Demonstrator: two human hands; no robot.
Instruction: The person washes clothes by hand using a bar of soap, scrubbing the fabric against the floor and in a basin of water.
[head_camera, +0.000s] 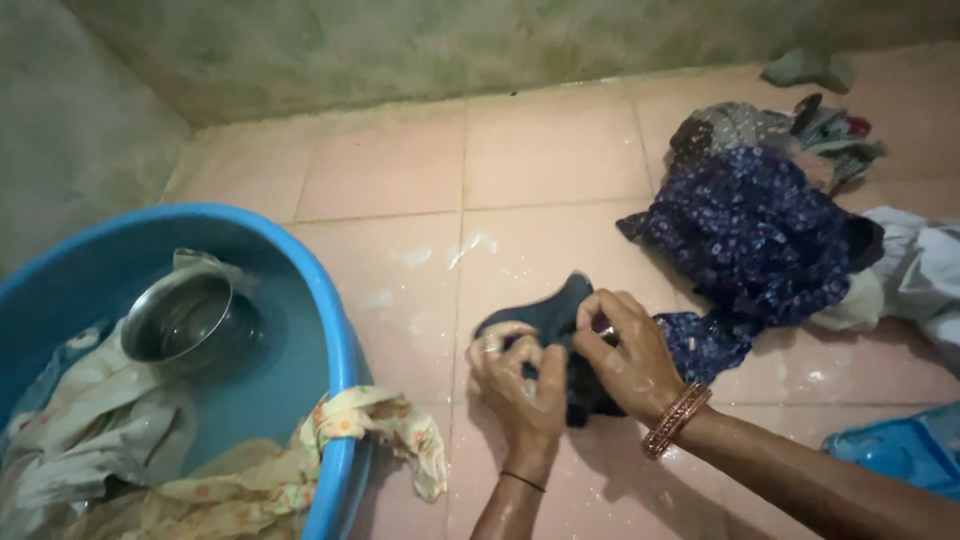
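Left hand (517, 380) and right hand (628, 355): fingers of both pinch a dark blue cloth (548, 318) on the wet tiled floor (400, 260). Blue tub (335, 330) sits left, metal bowl (190, 320) inside.

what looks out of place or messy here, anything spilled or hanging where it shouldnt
A pale floral cloth hangs over the rim of the blue tub, trailing onto the wet tiled floor. A steel bowl sits tilted among soaking clothes. Both hands, left hand and right hand, grip a dark garment.
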